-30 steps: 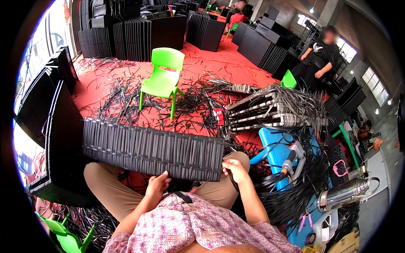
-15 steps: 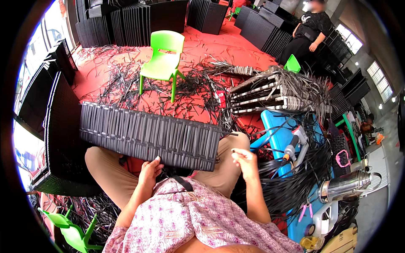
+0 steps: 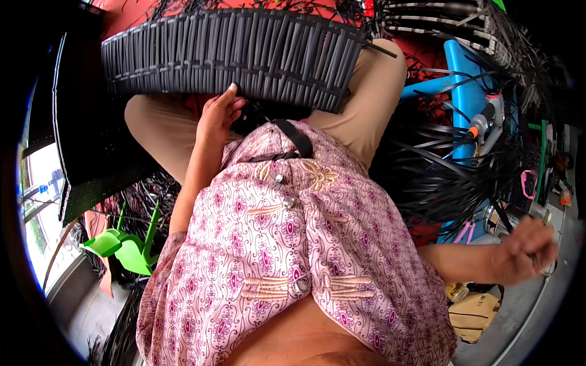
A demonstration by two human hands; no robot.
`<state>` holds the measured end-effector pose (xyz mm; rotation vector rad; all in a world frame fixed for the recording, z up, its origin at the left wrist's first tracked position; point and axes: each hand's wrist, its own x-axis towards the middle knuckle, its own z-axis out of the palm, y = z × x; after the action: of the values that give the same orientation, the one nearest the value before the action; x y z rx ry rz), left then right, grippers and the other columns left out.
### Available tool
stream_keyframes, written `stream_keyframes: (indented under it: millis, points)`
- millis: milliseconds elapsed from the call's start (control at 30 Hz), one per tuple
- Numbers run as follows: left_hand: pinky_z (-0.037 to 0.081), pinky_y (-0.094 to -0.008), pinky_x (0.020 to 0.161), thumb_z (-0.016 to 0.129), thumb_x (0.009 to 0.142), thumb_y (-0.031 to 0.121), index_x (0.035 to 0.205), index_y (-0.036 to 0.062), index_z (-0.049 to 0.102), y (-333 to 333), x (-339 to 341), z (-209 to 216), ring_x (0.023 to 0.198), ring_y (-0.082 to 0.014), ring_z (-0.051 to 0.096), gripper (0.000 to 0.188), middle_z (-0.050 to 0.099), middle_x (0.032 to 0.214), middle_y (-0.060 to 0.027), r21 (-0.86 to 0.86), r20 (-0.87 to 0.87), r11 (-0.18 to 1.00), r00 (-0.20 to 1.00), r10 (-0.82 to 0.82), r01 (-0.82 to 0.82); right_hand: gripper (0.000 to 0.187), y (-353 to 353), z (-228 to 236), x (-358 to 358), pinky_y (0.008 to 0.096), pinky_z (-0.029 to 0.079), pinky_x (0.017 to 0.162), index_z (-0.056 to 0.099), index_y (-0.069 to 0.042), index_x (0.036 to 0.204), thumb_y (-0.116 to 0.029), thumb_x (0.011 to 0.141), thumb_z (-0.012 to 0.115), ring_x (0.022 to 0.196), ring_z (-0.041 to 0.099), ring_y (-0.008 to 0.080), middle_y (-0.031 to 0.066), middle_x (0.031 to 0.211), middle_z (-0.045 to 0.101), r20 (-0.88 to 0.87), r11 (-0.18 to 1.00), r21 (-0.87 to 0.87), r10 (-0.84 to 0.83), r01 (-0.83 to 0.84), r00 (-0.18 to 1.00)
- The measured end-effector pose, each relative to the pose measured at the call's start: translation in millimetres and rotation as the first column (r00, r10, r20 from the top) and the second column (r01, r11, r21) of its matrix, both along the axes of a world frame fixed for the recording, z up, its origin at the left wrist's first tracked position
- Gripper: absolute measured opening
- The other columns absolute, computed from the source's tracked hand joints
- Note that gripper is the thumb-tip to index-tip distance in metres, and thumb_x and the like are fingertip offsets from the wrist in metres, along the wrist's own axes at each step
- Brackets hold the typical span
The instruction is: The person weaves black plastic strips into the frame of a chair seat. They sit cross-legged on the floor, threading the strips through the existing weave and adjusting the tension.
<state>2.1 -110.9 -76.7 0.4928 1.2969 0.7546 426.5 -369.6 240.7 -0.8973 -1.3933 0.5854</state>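
A long black woven panel point(image 3: 226, 55) lies across my bent knees, its slats running from near to far edge. My left hand point(image 3: 221, 113) grips the middle of its near edge, thumb on top and fingers partly hidden below. From the panel's right end a short dark strip end point(image 3: 381, 50) sticks out. My right hand point(image 3: 526, 251) is far out to the right, away from the panel and over the steel pot point(image 3: 499, 221). Its fingers are curled closed and slightly blurred; whatever they hold, if anything, is hidden.
Loose black strips point(image 3: 427, 177) hang over a blue plastic stool or bench point(image 3: 461, 91), where a grey-and-orange power tool point(image 3: 482, 122) lies. Dark woven panels point(image 3: 85, 140) stand close at left, near a green chair point(image 3: 131, 250). A stack of wrapped frames point(image 3: 439, 24) stands at far right.
My right hand has swung from beside the panel's right end out to the far right. My left hand keeps its hold. The view has tilted down toward my body.
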Motion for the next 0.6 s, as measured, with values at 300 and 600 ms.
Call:
stream_keyframes:
  millis: [300, 600]
  points:
    - [0.050, -0.0249, 0.078, 0.064, 0.100, 0.019, 0.114, -0.0019, 0.070, -37.7, 47.9, 146.6, 0.081, -0.0093, 0.062, 0.026, 0.069, 0.089, -0.0022, 0.426, -0.177, 0.627, 0.739, -0.650, 0.653, 0.050, 120.6, -142.6, -130.1, 0.0206, 0.051, 0.066, 0.063, -0.002, 0.127, 0.006, 0.080, 0.076, 0.072, 0.062, 0.0038, 0.0011, 0.082, 0.069, 0.070, 0.754, -0.650, -0.064, 0.094, 0.995]
    - [0.056, -0.0292, 0.069, 0.066, 0.090, -0.001, 0.109, 0.0014, 0.072, -46.0, 88.8, 130.1, 0.077, -0.0187, 0.070, 0.020, 0.069, 0.090, -0.0118, 0.676, -0.514, 0.152, 0.609, -0.605, 0.721, 0.050, 118.2, -191.9, -145.4, 0.0237, 0.054, 0.074, 0.057, 0.002, 0.129, 0.005, 0.083, 0.075, 0.081, 0.067, 0.0086, 0.0062, 0.088, 0.072, -0.251, 0.686, -0.712, -0.043, -0.154, 0.967]
